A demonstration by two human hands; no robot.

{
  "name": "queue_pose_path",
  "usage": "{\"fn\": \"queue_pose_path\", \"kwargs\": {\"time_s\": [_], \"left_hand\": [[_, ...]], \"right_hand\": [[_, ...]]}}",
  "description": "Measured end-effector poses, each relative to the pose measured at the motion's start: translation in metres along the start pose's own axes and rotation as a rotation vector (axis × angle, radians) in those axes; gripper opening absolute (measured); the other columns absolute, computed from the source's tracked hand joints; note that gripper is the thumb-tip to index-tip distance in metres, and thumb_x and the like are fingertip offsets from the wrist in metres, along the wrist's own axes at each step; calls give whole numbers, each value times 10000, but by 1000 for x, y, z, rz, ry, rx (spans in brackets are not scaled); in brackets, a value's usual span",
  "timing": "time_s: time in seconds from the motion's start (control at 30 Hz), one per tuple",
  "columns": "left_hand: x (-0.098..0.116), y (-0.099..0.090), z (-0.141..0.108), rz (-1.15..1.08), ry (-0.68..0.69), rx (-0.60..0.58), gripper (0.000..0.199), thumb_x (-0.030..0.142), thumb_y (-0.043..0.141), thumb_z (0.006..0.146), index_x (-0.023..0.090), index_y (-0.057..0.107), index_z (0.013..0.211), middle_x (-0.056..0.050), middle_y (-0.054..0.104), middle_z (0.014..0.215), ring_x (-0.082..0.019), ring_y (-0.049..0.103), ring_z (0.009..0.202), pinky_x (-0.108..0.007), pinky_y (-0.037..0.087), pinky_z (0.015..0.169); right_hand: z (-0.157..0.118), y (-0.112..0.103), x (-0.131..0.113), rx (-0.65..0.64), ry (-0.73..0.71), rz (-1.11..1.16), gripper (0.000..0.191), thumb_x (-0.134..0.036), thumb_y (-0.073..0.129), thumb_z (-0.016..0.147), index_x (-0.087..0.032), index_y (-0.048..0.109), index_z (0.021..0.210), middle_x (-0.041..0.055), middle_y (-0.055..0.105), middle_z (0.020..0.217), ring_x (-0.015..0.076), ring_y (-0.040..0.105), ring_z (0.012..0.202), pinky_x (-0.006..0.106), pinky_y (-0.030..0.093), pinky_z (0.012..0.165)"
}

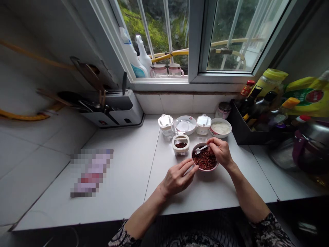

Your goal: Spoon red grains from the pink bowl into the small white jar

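Observation:
A small white spoon (pixel 202 149) is pinched in my right hand (pixel 221 151), its scoop over the dark red, peppercorn-like spice (pixel 205 160) in a bowl (pixel 205 170). My left hand (pixel 178 176) has its fingertips and thumb at the left rim of that bowl, gripping it. Just left of the bowl stands a small seasoning jar (pixel 180 150), its clear lid (pixel 181 126) raised, with some of the same dark red spice inside. Behind are two similar jars with lids down, one on the left (pixel 166 126) and one on the right (pixel 203 125).
A bowl with white contents (pixel 220 128) and a white dish (pixel 189 121) stand behind. A utensil holder (pixel 120 109) is at the back left, a dark box of bottles (pixel 239 133) at the right. A blurred-out item (pixel 92 175) lies on the left counter (pixel 125 178).

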State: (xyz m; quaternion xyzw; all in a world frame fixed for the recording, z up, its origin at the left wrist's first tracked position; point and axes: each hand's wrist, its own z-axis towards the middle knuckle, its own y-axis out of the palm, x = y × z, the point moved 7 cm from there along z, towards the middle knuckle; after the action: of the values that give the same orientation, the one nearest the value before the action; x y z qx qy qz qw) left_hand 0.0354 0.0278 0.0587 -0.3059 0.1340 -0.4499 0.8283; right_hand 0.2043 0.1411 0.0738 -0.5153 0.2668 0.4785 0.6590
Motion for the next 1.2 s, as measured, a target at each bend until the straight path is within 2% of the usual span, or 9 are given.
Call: {"fn": "queue_pose_path", "kwargs": {"time_s": [0.27, 0.63, 0.8, 0.9, 1.0, 1.1, 1.2], "left_hand": [[0, -1, 1, -10, 6, 6, 285, 88, 508, 928, 108, 624, 1188, -144, 685, 1112, -243, 652, 1126, -365, 613, 908], [0, -1, 1, -18, 4, 14, 300, 82, 505, 928, 117, 614, 1206, -137, 681, 1112, -238, 648, 1126, -368, 614, 905], [-1, 1, 1, -29, 6, 14, 310, 86, 506, 927, 116, 610, 1217, -145, 678, 1122, -247, 641, 1141, -377, 614, 905], [0, 0, 1, -25, 9, 23, 311, 82, 503, 923, 113, 612, 1213, -147, 681, 1113, -248, 643, 1135, -376, 614, 903], [0, 1, 1, -17, 5, 24, 312, 82, 502, 922, 121, 615, 1211, -141, 686, 1103, -243, 646, 1132, -366, 614, 901], [-1, 1, 1, -13, 2, 31, 314, 85, 502, 923, 132, 619, 1210, -135, 689, 1109, -241, 647, 1134, -362, 615, 899], [-1, 1, 1, -9, 2, 39, 314, 79, 492, 922, 133, 622, 1203, -132, 691, 1107, -242, 650, 1125, -362, 617, 892]], "right_hand": [[3, 1, 14, -3, 168, 243, 169, -315, 533, 736, -185, 638, 708, -31, 555, 493, 119, 491, 451, 245, 399, 480], [5, -2, 18, 53, 246, 375, 143, -302, 567, 679, -179, 641, 676, -32, 557, 463, 110, 476, 412, 243, 392, 446], [11, 0, 9, 84, 242, 452, 133, -294, 591, 692, -176, 651, 705, -33, 567, 491, 105, 485, 431, 239, 406, 455], [12, 9, -4, 94, 164, 437, 144, -303, 583, 760, -180, 656, 780, -25, 599, 550, 112, 517, 468, 248, 443, 493], [9, 21, -23, 85, 2, 308, 158, -296, 533, 867, -192, 651, 878, -2, 650, 638, 137, 577, 537, 275, 482, 552], [0, 32, -49, 42, -316, 15, 169, -204, 489, 920, -203, 657, 935, 23, 708, 726, 163, 643, 652, 338, 508, 726], [-12, 42, -69, -35, -657, -243, 248, -87, 454, 895, -207, 659, 968, 36, 752, 827, 168, 674, 721, 403, 461, 905]]}}
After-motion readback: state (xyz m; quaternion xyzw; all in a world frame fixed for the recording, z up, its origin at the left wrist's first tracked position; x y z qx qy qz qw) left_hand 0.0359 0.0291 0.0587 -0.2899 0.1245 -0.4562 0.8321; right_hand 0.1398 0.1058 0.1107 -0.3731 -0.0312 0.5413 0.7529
